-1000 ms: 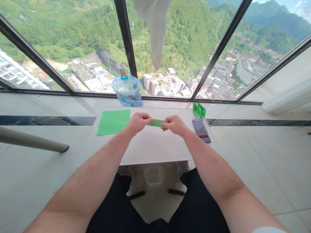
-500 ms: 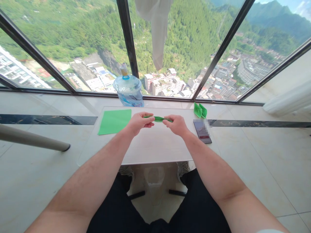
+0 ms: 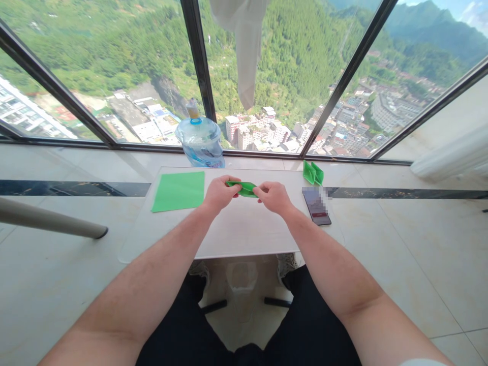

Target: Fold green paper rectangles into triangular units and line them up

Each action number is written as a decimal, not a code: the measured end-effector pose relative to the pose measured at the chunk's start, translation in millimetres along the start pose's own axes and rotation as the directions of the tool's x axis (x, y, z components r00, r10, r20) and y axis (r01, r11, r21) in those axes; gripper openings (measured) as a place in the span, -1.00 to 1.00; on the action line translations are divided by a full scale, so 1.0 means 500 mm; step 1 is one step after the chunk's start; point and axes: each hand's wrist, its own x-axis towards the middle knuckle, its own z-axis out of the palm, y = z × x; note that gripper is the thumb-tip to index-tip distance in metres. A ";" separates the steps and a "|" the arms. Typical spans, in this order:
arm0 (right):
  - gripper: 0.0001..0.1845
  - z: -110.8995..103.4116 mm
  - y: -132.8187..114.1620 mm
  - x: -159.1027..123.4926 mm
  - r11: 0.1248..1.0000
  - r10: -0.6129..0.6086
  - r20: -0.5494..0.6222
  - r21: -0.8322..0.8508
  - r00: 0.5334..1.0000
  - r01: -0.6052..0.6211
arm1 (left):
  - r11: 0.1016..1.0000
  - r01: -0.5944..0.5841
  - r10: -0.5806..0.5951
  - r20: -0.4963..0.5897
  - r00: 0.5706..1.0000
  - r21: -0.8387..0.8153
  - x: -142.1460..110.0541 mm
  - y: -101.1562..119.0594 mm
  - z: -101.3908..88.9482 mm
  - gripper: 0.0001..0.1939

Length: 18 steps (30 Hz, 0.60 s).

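Note:
Between my hands is a narrow piece of folded green paper [image 3: 247, 188], its long upper side spread apart into a small pocket. My left hand [image 3: 221, 192] pinches its left end, with the thumb on the near side. At the opposite end my right hand [image 3: 273, 195] grips it between thumb and fingers. Both hands hold the paper just above the white table [image 3: 244, 231]. Flat green paper sheets [image 3: 178, 191] lie left of my left hand. Beyond my right hand, at the far right corner, stand folded green paper shapes [image 3: 313, 173].
A phone [image 3: 317, 206] lies at the table's right edge. Behind the table, a large clear water bottle [image 3: 201, 140] stands against the window. A grey pole [image 3: 53, 221] reaches in from the left above the tiled floor [image 3: 396, 239].
The folded paper has gone from flat to spread along its upper side. My right hand has shifted its grip at the right end; both hands stay over the same spot.

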 end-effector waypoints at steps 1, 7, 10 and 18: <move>-0.75 0.001 -0.002 -0.001 1.000 -0.002 0.004 -0.012 1.000 0.002 | 1.000 -0.002 0.002 -0.009 1.000 -0.009 0.000 -0.001 0.001 -0.74; -0.78 0.005 -0.007 -0.005 1.000 0.011 0.023 -0.010 1.000 -0.011 | 0.996 -0.021 0.020 -0.013 1.000 -0.084 0.006 -0.010 0.006 -0.75; -0.77 0.005 -0.002 -0.003 0.998 0.047 0.061 0.039 0.997 -0.049 | 0.991 -0.023 0.024 0.010 1.000 -0.135 0.008 -0.014 0.004 -0.71; -0.74 0.007 0.006 -0.001 0.985 0.089 0.161 0.134 0.983 -0.112 | 0.970 0.051 -0.040 0.053 0.998 -0.237 0.014 -0.014 -0.001 -0.68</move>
